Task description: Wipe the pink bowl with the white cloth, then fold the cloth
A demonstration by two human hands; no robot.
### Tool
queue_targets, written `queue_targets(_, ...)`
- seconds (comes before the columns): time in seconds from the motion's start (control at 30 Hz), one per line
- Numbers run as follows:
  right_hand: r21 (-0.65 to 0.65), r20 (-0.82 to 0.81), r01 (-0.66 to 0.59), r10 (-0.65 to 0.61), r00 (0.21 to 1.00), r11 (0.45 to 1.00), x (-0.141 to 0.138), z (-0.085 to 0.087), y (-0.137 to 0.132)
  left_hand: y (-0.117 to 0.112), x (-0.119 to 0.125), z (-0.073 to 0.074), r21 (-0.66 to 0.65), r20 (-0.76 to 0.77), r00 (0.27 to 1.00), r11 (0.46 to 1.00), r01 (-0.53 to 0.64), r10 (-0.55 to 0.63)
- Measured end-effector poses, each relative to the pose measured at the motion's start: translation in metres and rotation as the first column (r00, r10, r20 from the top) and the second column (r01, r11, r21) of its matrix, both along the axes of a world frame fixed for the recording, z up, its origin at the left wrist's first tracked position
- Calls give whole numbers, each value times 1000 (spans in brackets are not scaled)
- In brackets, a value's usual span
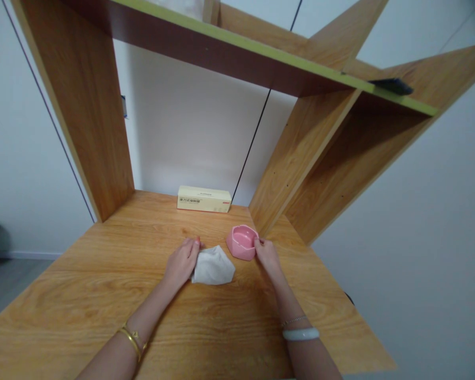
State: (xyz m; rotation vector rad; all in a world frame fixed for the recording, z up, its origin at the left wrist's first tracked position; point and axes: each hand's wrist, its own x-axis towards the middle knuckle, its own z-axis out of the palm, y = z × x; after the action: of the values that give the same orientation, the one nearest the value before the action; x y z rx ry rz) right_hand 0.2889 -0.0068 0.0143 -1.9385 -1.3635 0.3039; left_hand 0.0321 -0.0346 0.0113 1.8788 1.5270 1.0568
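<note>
A small pink faceted bowl stands on the wooden desk. My right hand pinches its right rim between thumb and fingers. Just left of the bowl, a crumpled white cloth lies on the desktop, its right tip close below the bowl. Its left edge is under my left hand, whose fingers are bent together at that edge; the fingertips are partly hidden.
At the back of the desktop, a long cream cling film box lies near the white wall. Upright wooden panels rise on both sides, with a shelf overhead. A dark flat object rests on the shelf's right end.
</note>
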Motion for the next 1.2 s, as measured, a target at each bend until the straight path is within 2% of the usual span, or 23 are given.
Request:
queue_targets(0.1,150,86,-34,21,996,988,-11,12,-20,2,0,-3,44,25,999,999,-32,31)
queue_targets(0.17,164,152,-153,128,980,975,-29,18,-40,2,0,-3,47,38,999,998,-34,32)
queue_targets(0.2,156,186,-250,220,958,956,-41,20,-51,2,0,-3,40,42,999,999,-31,30)
queue_targets(0.27,114,299,-518,468,831,847,-66,19,-71,2,0,-3,30,48,998,999,-28,26)
queue_targets(0.3,70,356,-594,536,765,801,-78,18,-79,3,-1,-2,30,52,998,999,-26,24)
queue_targets(0.37,-17,432,-640,583,688,768,-96,12,-89,4,-1,-3,43,69,997,999,-26,23)
queue_targets(0.43,-63,460,-612,567,683,788,-105,4,-91,5,-2,-4,59,95,995,998,-14,8)
queue_targets(0.53,-7,381,-575,533,755,818,-104,-3,-86,7,-1,-5,85,136,989,995,43,-54)
queue_targets(0.6,94,227,-549,519,824,831,-98,-2,-83,6,0,-3,109,159,983,991,77,-94)
queue_targets(0.67,195,-7,-495,506,862,847,-90,3,-81,4,2,0,134,184,977,987,88,-111)
queue_targets(0.73,281,-262,-407,477,839,869,-82,10,-81,1,3,4,150,211,971,985,83,-114)
queue_targets(0.83,330,-543,-264,411,733,906,-65,21,-85,-4,4,8,161,238,963,983,86,-123)
queue_targets(0.93,251,-700,-153,288,653,956,-41,21,-93,-7,6,7,147,210,958,975,166,-195)
queue_targets(1.0,174,-762,-62,174,624,983,-24,15,-101,-9,9,5,137,131,952,957,258,-275)
queue_targets(1.1,61,-794,43,22,607,997,-3,1,-112,-13,16,3,142,-51,912,901,409,-406)
queue_targets(1.2,-26,-776,80,-71,627,996,5,-13,-117,-20,24,4,144,-188,836,828,542,-515)
